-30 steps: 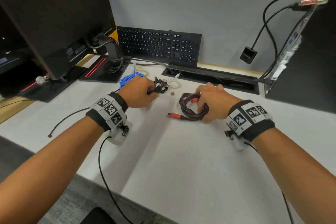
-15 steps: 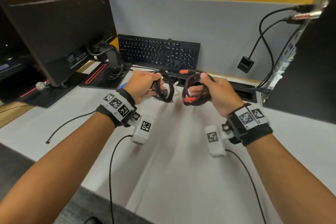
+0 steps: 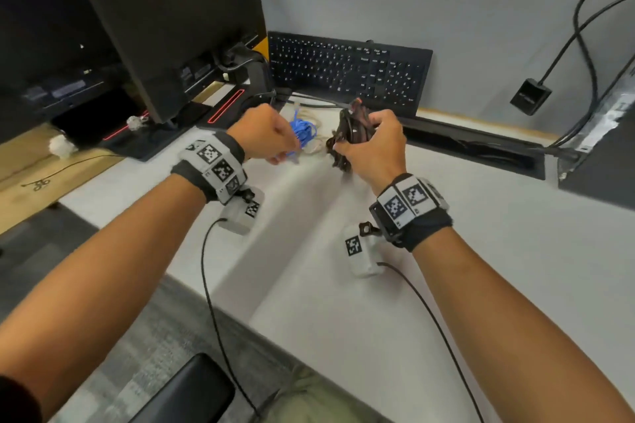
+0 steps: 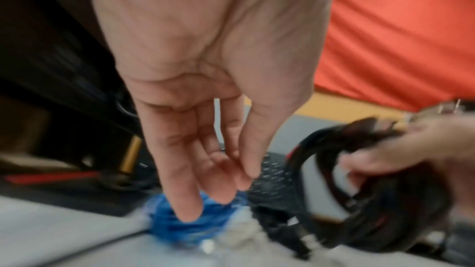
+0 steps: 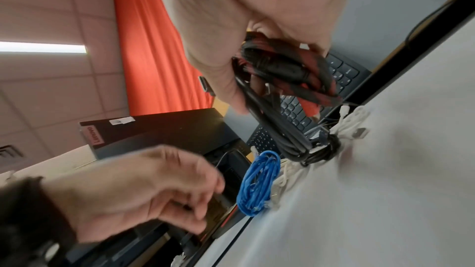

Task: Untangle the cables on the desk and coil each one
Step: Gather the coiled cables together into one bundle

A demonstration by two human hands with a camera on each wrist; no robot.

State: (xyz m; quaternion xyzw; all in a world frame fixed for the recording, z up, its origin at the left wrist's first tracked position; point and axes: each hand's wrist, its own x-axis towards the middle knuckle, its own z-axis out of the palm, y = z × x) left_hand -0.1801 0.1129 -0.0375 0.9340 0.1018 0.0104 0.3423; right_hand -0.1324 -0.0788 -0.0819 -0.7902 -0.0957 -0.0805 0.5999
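Observation:
My right hand (image 3: pixel 359 142) is raised above the desk and grips two coils together, a red-and-black braided cable (image 5: pixel 311 82) and a black cable (image 5: pixel 290 137); the pair (image 3: pixel 348 129) shows as one dark bundle in the head view. My left hand (image 3: pixel 275 141) holds nothing. Its fingers (image 4: pixel 187 196) hang relaxed just over a coiled blue cable (image 3: pixel 304 132) lying on the desk; whether they touch it I cannot tell. A loose white cable (image 3: pixel 318 145) lies beside the blue coil (image 5: pixel 259 182).
A black keyboard (image 3: pixel 347 69) leans against the grey partition behind the cables. A monitor (image 3: pixel 165 27) on its stand is at the left, a computer tower (image 3: pixel 604 148) at the right, a cable slot (image 3: pixel 481 151) between. The white desk (image 3: pixel 378 302) stretches toward me.
The black coil has passed from my left hand into my right, which now holds both coils. My left hand has let go and dropped toward the blue coil.

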